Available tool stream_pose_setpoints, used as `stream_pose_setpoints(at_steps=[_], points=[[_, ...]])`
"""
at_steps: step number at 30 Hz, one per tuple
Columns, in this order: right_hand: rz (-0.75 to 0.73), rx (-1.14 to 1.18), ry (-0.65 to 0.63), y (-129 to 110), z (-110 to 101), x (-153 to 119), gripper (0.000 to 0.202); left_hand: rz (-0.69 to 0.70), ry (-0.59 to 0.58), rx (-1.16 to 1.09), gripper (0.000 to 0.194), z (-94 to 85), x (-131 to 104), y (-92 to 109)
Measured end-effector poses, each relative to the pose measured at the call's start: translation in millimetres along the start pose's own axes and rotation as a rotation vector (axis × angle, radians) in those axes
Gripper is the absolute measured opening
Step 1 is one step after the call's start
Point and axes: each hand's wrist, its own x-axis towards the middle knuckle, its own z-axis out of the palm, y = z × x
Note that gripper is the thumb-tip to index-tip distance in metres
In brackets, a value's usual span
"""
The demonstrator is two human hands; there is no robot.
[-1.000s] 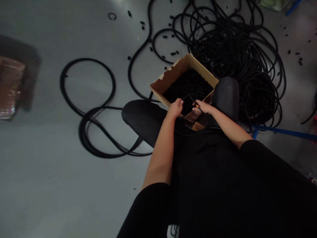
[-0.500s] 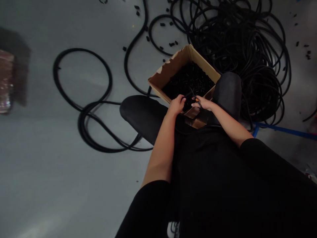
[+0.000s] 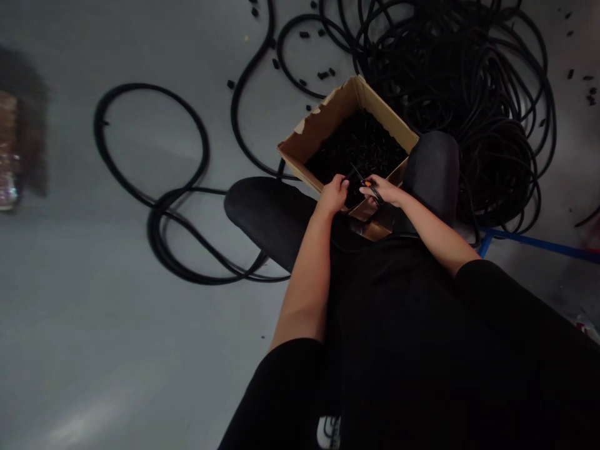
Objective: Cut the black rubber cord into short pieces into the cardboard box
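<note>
My right hand (image 3: pixel 385 191) is closed round the handles of a pair of scissors (image 3: pixel 372 187) with orange on the grips. Their thin blades point up and left, over a cardboard box (image 3: pixel 300 157) between my knees. At the box's near edge, my left hand (image 3: pixel 332 195) is pinched on a black rubber tube (image 3: pixel 345 180), a short end of which reaches toward the scissors. Most of that tube is hidden by my fingers and dark clothing. Inside the box lies a heap of short black tube pieces (image 3: pixel 360 140).
A large tangle of black tubing (image 3: pixel 450 69) lies on the floor beyond the box and to the right. Looser tube loops (image 3: pixel 150 234) spread at left. Small black offcuts (image 3: pixel 323 75) are scattered around. Blue tape (image 3: pixel 539 244) runs along the floor at right.
The scissors have turned a little, and their blades and handles show more plainly now. My left hand keeps its pinch near the same spot. The view has shifted slightly.
</note>
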Motion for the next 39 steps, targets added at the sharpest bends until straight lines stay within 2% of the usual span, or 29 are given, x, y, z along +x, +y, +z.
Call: stream_pose_setpoints(at_steps=[4,11,14,18,25,30,39], points=[[-0.006,0.043,-0.014,-4.3,-0.1,-2.5,0.028,0.003,0.045,-0.015,0.039,-0.5,0.3,-1.9],[-0.021,0.002,0.098,-10.1,2.3,-1.9,0.021,0.020,0.053,0.011,0.036,-0.4,1.7,-4.7],[-0.028,0.060,0.095,-10.6,1.5,-0.9,0.017,0.037,0.050,-0.004,0.036,-0.4,1.7,-4.5],[0.032,0.074,0.066,-9.6,-1.4,-1.3,0.014,0.033,0.046,-0.027,0.033,-1.2,1.4,-4.0],[0.052,0.100,-0.006,-6.6,-9.1,-1.4,0.037,0.037,0.036,-0.027,0.038,-4.9,0.5,-5.2],[0.050,0.077,0.034,-9.7,-8.2,-3.5,0.036,0.039,0.006,0.056,0.046,-7.1,-1.4,-2.0],[0.079,0.001,0.067,-14.0,-2.3,-8.0,0.036,-0.046,-0.087,0.160,0.046,-1.8,0.4,-1.9]])
